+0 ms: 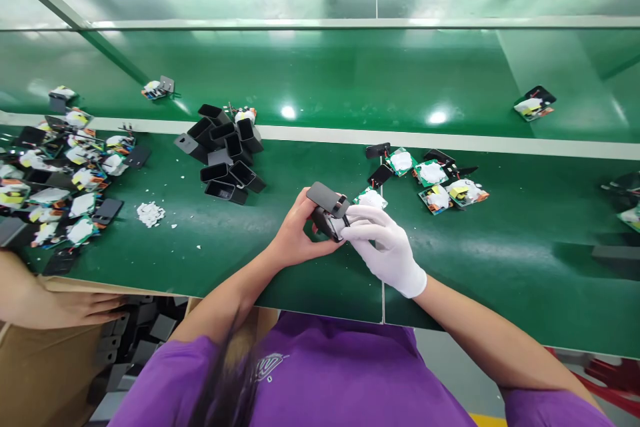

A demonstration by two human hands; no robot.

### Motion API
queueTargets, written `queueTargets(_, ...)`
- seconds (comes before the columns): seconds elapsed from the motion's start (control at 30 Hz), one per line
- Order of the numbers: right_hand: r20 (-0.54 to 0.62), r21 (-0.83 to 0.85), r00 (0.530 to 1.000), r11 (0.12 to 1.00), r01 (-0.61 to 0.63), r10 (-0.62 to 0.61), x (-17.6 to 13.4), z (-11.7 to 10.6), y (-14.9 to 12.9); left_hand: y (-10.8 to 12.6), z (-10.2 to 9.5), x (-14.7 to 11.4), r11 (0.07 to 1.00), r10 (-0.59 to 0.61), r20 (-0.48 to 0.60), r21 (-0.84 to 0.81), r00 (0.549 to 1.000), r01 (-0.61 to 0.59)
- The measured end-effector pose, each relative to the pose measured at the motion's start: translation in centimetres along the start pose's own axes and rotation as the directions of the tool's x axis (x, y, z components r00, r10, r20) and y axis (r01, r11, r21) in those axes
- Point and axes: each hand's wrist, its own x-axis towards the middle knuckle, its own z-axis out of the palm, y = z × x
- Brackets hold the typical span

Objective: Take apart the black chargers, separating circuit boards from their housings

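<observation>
Two hands of yours meet on one small black case [321,220], just in front of your body and above the green bench [310,293]. Your bare left hand [293,233] is closed around its left side, thumb underneath. Your right hand [383,247], in a white glove, has its fingertips at the case's right end; you cannot tell whether they pinch anything there. A flat dark plate [327,199] sits over the top of the case, tilted, between your hands.

Just beyond your gloved fingers lies a circuit board [371,198] with a white pad. Farther right and beyond your grip, you have a loose group of similar boards [433,173] with black plates among them. Left of your grip and beyond it, open black cases [227,191] stand and lean in a cluster. Farther left are white bits [151,214], then a large heap of boards [83,207]. Well apart from your grip, low on the left, another person's hand [75,307] rests over a carton [45,367]. Past the white strip [320,135] beyond your hands lies a lone board [533,105], far right.
</observation>
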Motion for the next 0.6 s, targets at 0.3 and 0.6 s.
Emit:
queueTargets(0.3,0.051,0.021,0.998,0.999,0.043,-0.044,0.06,-0.2,0.42,-0.05,0.08,0.02,0.996,0.057,-0.013,0.064,0.998,-0.056)
queueTargets(0.6,0.033,-0.111,0.997,0.992,0.066,-0.063,0.2,-0.36,0.76,0.18,-0.1,0.11,0.963,0.125,-0.054,0.247,0.991,-0.108)
